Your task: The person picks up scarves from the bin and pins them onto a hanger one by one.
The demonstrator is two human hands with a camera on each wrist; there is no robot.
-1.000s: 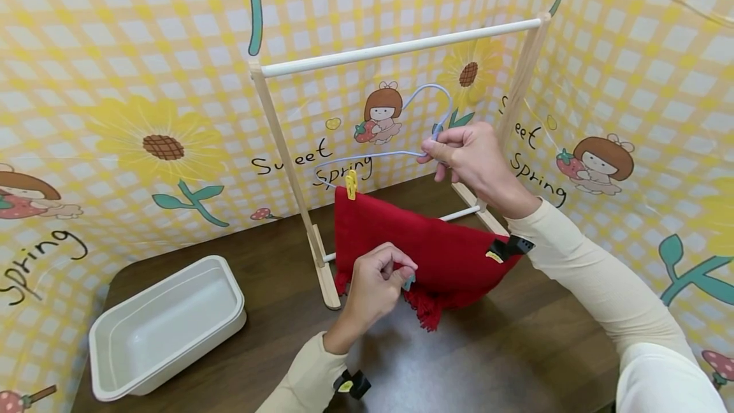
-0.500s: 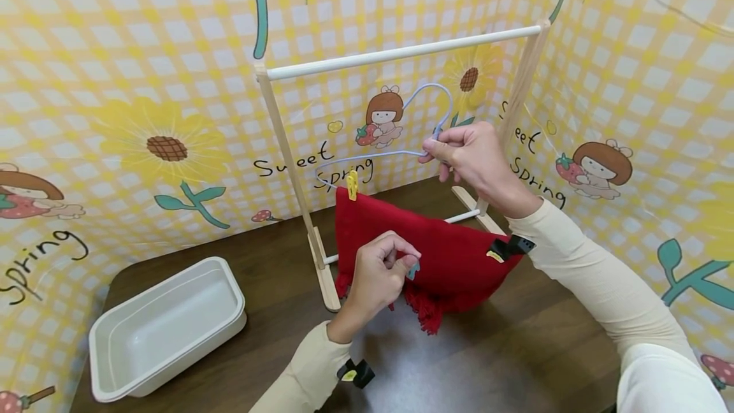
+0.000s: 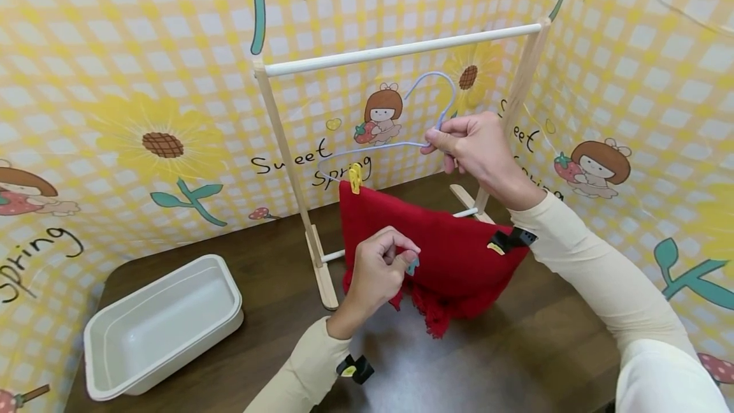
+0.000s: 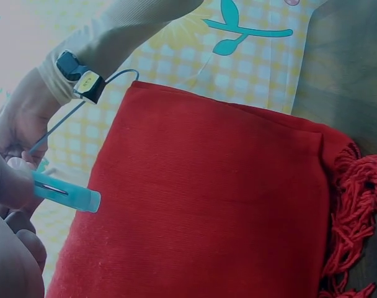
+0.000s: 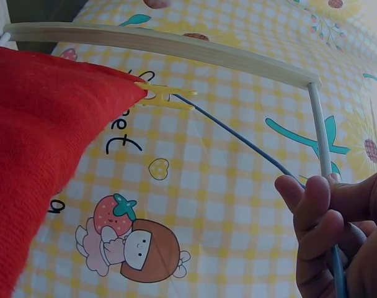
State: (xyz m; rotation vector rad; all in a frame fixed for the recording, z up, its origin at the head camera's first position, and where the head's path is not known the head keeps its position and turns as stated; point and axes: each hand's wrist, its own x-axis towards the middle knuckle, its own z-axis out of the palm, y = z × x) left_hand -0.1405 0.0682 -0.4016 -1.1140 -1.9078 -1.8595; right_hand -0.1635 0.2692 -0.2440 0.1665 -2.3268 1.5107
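My right hand (image 3: 478, 148) pinches a thin blue clothes hanger (image 3: 431, 74) just under its hook, in front of the drying rack. Over the hanger's lower bar hangs a folded red scarf (image 3: 436, 234) with fringed ends. A yellow clothespin (image 3: 355, 178) clips the scarf to the hanger at its left corner, also seen in the right wrist view. My left hand (image 3: 378, 266) pinches a teal clothespin (image 4: 67, 194) between thumb and fingers, close in front of the scarf. The scarf's right end lies partly behind my right wrist strap.
A wooden rack with a white top rod (image 3: 401, 50) stands on the dark brown table (image 3: 275, 336) behind the scarf. At the left is a pale plastic basin (image 3: 166, 330). A checked yellow backdrop (image 3: 172, 30) encloses the back and right side.
My right hand has lifted slightly, raising the hanger and scarf a little and shifting the scarf slightly right. My left hand has risen slightly, still pinching the teal clothespin.
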